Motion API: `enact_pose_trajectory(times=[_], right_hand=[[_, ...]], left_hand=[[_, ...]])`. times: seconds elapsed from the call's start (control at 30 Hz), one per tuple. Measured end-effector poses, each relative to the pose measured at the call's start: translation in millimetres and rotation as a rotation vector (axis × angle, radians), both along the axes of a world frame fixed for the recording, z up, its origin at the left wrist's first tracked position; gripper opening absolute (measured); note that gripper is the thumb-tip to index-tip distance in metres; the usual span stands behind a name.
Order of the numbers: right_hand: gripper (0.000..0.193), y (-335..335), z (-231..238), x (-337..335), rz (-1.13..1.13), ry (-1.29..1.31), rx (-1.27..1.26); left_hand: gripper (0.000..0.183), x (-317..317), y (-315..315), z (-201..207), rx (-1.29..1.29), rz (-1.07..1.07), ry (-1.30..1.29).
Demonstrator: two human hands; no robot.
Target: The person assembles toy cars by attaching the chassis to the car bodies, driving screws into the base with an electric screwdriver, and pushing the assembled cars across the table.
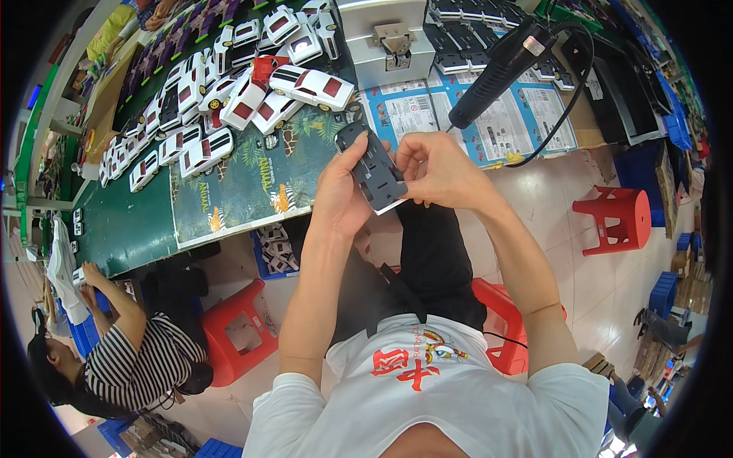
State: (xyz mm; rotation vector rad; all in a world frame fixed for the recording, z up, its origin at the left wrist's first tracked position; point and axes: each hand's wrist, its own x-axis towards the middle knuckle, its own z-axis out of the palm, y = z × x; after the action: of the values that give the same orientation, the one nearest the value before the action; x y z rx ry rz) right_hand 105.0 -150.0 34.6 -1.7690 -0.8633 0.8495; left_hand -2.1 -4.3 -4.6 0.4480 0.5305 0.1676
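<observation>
Over the table's front edge, my left hand (pixel 340 197) is wrapped round a toy car (pixel 372 169). Its black underside faces up, and a strip of white body shows along the lower end. My right hand (pixel 445 169) has its fingers curled and pinched at the car's right edge; whether a small part is between them is hidden. Beyond the car, a black electric screwdriver (pixel 496 75) hangs at a slant with its tip down. To the left lie many finished-looking white toy cars (pixel 313 86) with black stripes, heaped together.
A silver metal fixture (pixel 384 46) stands behind my hands. Black car bases (pixel 458 46) lie in rows at the back right, near printed card sheets (pixel 412 111). Red stools (pixel 615 220) stand on the floor. A co-worker in a striped shirt (pixel 149 359) sits at the left.
</observation>
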Motion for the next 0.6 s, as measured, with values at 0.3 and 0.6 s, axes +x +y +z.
enact_pose_trajectory(times=[0.3,0.6], right_hand=[[0.028,-1.1,-5.4,-2.6,-0.056,0.254,-0.013],[0.024,-12.3,-14.6,8.9,-0.029,0.366,0.063]], left_hand=[[0.024,3.0,3.5,-2.1,-0.076,-0.063,-0.083],[0.031,6.6,2.0,-3.8,0.100,0.026,-0.036]])
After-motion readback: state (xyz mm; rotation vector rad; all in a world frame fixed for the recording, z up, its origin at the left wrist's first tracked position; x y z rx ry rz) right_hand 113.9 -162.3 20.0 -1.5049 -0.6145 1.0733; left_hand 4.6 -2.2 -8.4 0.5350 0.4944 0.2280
